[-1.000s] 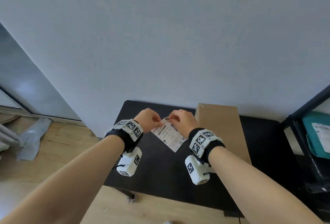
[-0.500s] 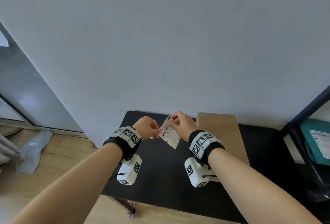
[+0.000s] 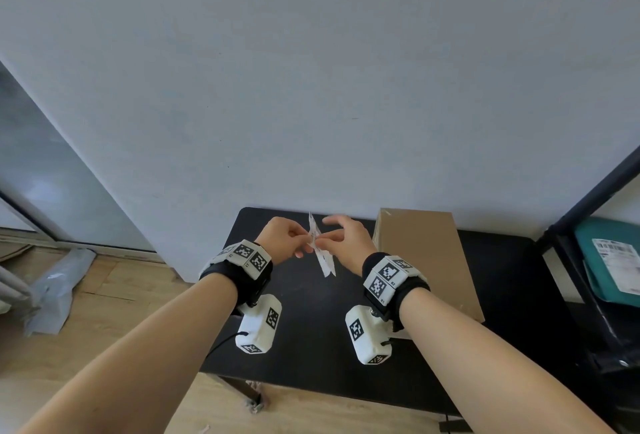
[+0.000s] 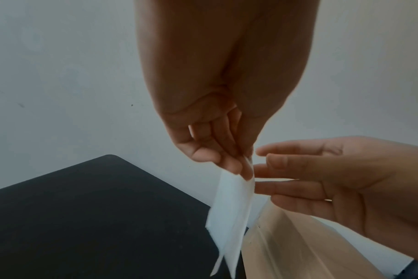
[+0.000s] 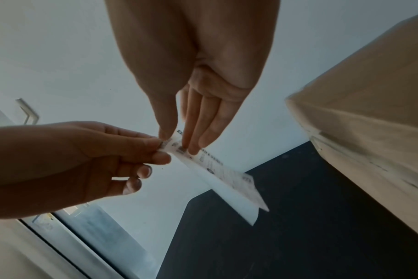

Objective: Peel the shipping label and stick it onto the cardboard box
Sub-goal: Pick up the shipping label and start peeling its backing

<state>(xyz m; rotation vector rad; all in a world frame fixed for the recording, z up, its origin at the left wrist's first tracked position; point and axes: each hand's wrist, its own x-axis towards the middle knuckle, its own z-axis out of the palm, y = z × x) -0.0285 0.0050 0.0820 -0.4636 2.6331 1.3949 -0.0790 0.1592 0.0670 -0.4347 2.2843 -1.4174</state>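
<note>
Pinching the shipping label [image 3: 320, 250] at its upper end, the left hand [image 3: 282, 240] sits at nine o'clock of it; the label hangs edge-on, long axis running from twelve toward five o'clock above the black table [image 3: 311, 347]. The right hand [image 3: 346, 243], at three o'clock, pinches the same end, outer fingers straight. Print is blurred. The cardboard box [image 3: 426, 260] stands farther right.

One label [image 3: 320, 248], one box [image 3: 426, 260], one table [image 3: 311, 347], two hands, two wrist cameras, and one teal parcel [image 3: 609, 257] on one shelf [image 3: 588, 312].
</note>
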